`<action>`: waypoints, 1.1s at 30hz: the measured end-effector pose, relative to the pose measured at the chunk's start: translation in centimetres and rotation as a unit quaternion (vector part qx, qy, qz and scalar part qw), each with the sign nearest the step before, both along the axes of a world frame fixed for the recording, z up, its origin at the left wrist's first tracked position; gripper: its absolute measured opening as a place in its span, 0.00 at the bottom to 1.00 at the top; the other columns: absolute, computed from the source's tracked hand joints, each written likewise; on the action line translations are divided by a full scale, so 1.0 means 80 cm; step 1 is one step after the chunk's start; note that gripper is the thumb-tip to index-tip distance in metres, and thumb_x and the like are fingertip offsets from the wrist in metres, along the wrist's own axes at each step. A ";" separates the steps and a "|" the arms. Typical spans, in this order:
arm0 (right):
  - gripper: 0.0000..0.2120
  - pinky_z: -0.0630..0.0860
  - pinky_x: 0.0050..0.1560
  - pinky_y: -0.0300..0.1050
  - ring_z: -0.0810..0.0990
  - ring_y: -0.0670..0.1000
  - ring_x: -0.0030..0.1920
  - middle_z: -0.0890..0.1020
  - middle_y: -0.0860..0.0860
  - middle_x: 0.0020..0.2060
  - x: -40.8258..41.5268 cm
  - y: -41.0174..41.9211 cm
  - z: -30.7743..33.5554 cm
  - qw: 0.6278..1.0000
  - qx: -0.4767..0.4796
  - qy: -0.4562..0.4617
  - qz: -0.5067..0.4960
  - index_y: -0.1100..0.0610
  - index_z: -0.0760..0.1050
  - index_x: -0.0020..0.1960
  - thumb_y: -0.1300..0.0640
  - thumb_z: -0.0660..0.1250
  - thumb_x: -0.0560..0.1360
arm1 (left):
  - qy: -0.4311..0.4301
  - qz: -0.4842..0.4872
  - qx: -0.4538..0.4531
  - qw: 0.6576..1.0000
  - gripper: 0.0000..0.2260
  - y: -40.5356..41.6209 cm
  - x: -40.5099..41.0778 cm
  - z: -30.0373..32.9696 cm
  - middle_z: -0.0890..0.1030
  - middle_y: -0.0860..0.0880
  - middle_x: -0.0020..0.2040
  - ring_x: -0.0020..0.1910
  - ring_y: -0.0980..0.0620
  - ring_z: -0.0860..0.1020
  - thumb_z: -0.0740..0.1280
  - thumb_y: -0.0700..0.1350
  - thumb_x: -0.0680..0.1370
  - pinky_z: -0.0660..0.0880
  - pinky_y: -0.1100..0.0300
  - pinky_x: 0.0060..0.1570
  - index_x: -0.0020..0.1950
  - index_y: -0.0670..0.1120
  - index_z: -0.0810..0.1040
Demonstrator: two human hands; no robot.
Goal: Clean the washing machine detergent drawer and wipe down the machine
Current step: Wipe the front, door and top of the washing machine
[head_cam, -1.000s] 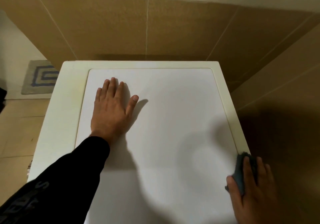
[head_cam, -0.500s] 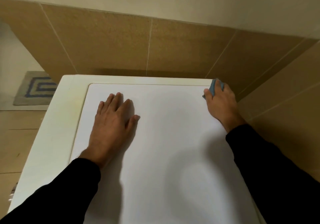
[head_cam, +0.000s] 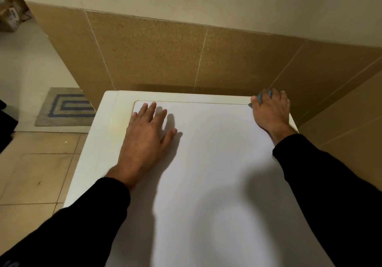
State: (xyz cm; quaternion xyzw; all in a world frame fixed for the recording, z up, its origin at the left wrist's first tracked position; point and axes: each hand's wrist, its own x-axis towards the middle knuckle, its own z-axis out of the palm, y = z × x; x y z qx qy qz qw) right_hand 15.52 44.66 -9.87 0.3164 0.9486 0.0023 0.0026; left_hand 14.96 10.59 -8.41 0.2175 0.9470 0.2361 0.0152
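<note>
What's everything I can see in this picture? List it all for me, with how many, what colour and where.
washing machine top: one, white with a cream rim, fills the middle and foreground.
cloth: one, blue-grey, under the right hand at the machine's far right corner, mostly hidden.
wall tiles: several, brown, behind and to the right of the machine.
upper wall: one, cream, above the tiles.
floor tiles: several, beige, to the left of the machine.
mat: one, grey with blue lines, on the floor at far left.
sleeves: two, black, lower left and lower right.
left hand: one, flat, fingers straight, resting on the machine top.
right hand: one, fingers curled on the cloth at the far right corner.
</note>
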 end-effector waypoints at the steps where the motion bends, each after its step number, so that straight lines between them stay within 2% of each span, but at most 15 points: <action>1: 0.30 0.47 0.77 0.58 0.49 0.61 0.78 0.58 0.58 0.77 -0.002 -0.008 0.002 1.000 -0.002 -0.002 0.006 0.55 0.57 0.78 0.40 0.44 0.82 | 0.001 0.001 -0.001 1.000 0.26 -0.006 -0.002 0.001 0.61 0.42 0.78 0.78 0.44 0.55 0.61 0.57 0.80 0.51 0.48 0.76 0.75 0.46 0.66; 10: 0.29 0.46 0.77 0.58 0.49 0.61 0.78 0.58 0.58 0.77 -0.046 -0.131 0.000 0.997 -0.029 0.017 0.067 0.55 0.58 0.78 0.41 0.46 0.82 | -0.004 0.026 0.015 1.000 0.27 -0.073 -0.026 -0.003 0.60 0.44 0.78 0.79 0.47 0.54 0.60 0.57 0.80 0.51 0.50 0.76 0.76 0.47 0.65; 19: 0.29 0.44 0.77 0.57 0.48 0.59 0.78 0.56 0.56 0.78 -0.102 -0.324 -0.005 0.981 -0.061 0.038 0.180 0.53 0.57 0.78 0.41 0.46 0.82 | -0.046 0.095 0.137 0.985 0.24 -0.133 -0.012 0.001 0.59 0.49 0.79 0.79 0.52 0.52 0.59 0.55 0.81 0.53 0.53 0.76 0.76 0.48 0.65; 22: 0.28 0.44 0.77 0.56 0.47 0.57 0.79 0.56 0.54 0.79 -0.116 -0.372 -0.004 0.972 -0.081 0.048 0.215 0.53 0.57 0.78 0.42 0.47 0.82 | -0.052 0.101 0.140 0.984 0.24 -0.148 -0.006 -0.002 0.59 0.49 0.79 0.78 0.52 0.53 0.58 0.55 0.82 0.52 0.55 0.76 0.76 0.47 0.65; 25: 0.27 0.42 0.77 0.55 0.45 0.55 0.79 0.55 0.53 0.79 -0.122 -0.396 -0.001 0.964 -0.105 0.048 0.240 0.52 0.57 0.79 0.44 0.49 0.82 | -0.074 0.075 0.155 0.982 0.24 -0.151 0.003 -0.013 0.57 0.49 0.79 0.79 0.54 0.51 0.57 0.53 0.83 0.49 0.58 0.76 0.77 0.47 0.62; 28: 0.27 0.41 0.77 0.54 0.44 0.54 0.79 0.53 0.51 0.79 -0.119 -0.409 0.000 0.958 -0.109 0.039 0.264 0.51 0.56 0.79 0.45 0.50 0.82 | -0.096 0.058 0.198 0.974 0.25 -0.150 0.014 -0.021 0.54 0.51 0.80 0.78 0.57 0.48 0.53 0.54 0.83 0.47 0.62 0.75 0.79 0.47 0.59; 33: 0.27 0.41 0.78 0.53 0.42 0.53 0.79 0.51 0.50 0.80 -0.095 -0.430 0.001 0.949 -0.093 0.031 0.298 0.50 0.52 0.80 0.44 0.50 0.83 | -0.125 0.095 0.295 0.943 0.29 -0.152 0.016 -0.021 0.58 0.53 0.79 0.77 0.60 0.52 0.48 0.59 0.80 0.50 0.61 0.76 0.79 0.50 0.57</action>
